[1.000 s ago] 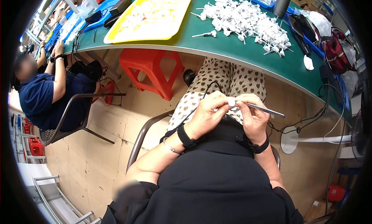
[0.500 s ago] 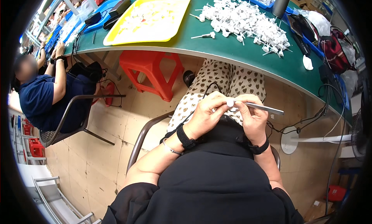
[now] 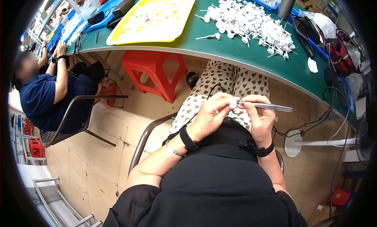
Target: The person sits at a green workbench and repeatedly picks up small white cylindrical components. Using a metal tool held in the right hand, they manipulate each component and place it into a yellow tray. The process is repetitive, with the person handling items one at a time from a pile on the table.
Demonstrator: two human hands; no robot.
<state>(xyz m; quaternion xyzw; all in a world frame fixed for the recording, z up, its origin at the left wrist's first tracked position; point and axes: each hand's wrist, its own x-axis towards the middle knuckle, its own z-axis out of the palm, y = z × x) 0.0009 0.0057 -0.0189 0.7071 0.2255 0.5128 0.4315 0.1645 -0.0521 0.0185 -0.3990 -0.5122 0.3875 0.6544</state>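
My left hand (image 3: pixel 211 116) pinches a small white plastic part (image 3: pixel 233 104) between thumb and fingertips, above my lap. A slim metal pair of tweezers (image 3: pixel 277 107) lies in my right hand (image 3: pixel 260 117), its handle end sticking out to the right. The tweezers' tip points at the white part; whether they touch is too small to tell. Beyond my hands, a heap of white plastic parts with thin stems (image 3: pixel 251 24) lies on the green table (image 3: pixel 220 47). One such part (image 3: pixel 211 36) lies apart near the table's front edge.
A yellow tray (image 3: pixel 191 14) with small pieces stands left of the heap. A dark bottle (image 3: pixel 287 5) and a maroon bag (image 3: pixel 337 52) are at the right. Below the table stands a red stool (image 3: pixel 151 64). A seated person (image 3: pixel 47 91) works at the left.
My right hand has moved slightly right with the tweezers, away from the left fingertips. The left hand stays nearly in place with the white part.
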